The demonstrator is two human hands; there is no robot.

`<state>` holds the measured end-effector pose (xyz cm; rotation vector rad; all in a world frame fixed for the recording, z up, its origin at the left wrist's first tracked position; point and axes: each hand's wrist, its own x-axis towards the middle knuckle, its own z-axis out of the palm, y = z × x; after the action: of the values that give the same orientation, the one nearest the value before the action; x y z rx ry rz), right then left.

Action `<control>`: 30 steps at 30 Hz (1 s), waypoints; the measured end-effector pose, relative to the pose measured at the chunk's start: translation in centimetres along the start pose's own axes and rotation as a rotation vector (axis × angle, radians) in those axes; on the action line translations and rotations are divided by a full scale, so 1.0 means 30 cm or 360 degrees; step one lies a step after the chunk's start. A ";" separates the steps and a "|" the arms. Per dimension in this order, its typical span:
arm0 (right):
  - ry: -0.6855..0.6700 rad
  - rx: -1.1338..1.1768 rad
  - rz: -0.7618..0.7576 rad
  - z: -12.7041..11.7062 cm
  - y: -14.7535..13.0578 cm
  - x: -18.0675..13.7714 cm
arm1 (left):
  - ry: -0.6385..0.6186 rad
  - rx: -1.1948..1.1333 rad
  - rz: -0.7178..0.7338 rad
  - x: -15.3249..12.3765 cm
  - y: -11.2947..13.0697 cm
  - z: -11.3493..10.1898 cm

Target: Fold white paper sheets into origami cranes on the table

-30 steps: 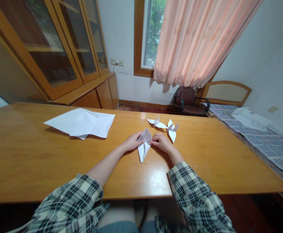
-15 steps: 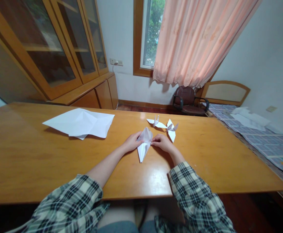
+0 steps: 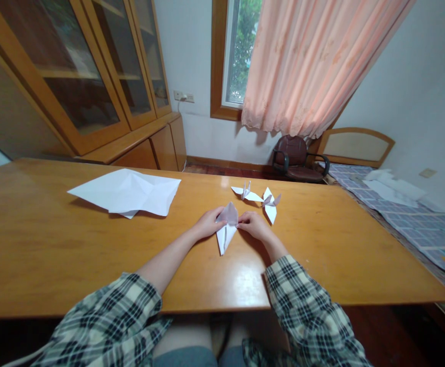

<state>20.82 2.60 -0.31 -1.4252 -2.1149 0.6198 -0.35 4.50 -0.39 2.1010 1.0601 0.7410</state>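
Note:
A partly folded white paper piece [image 3: 225, 232] lies on the wooden table [image 3: 73, 255], its narrow tip pointing toward me. My left hand [image 3: 208, 223] pinches its upper left edge. My right hand [image 3: 256, 225] pinches its upper right edge, fingers closed on the paper. Just beyond my right hand sit two finished white paper cranes [image 3: 248, 192], the second crane [image 3: 270, 203] closest to my knuckles.
A stack of creased white paper sheets [image 3: 126, 192] lies at the far left of the table. Glass-door wooden cabinets [image 3: 92, 76] stand behind on the left. A dark office chair [image 3: 296, 159] and a bed [image 3: 409, 214] are on the right, under a pink curtain [image 3: 314, 61].
The raised top flap of the folded piece has been pressed lower between my fingers. Both hands stay in nearly the same place.

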 end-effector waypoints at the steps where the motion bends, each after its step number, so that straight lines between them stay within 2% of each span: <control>1: -0.0002 -0.0019 -0.0006 0.000 0.000 0.000 | -0.0010 -0.0012 0.0010 -0.001 0.001 -0.002; 10: 0.0020 -0.0059 -0.0021 -0.001 -0.010 -0.008 | -0.0231 -0.0241 0.0032 -0.010 0.012 -0.036; 22: 0.0025 -0.0103 -0.0013 -0.007 -0.025 -0.017 | -0.0028 -0.0006 -0.0019 -0.002 0.021 0.004; 30: 0.0055 -0.0227 -0.0022 -0.003 -0.047 -0.034 | -0.0023 0.0017 0.0060 -0.007 0.046 -0.001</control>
<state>20.20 1.17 0.48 -1.4849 -2.1768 0.4433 0.16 3.69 0.64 2.1377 1.0211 0.7389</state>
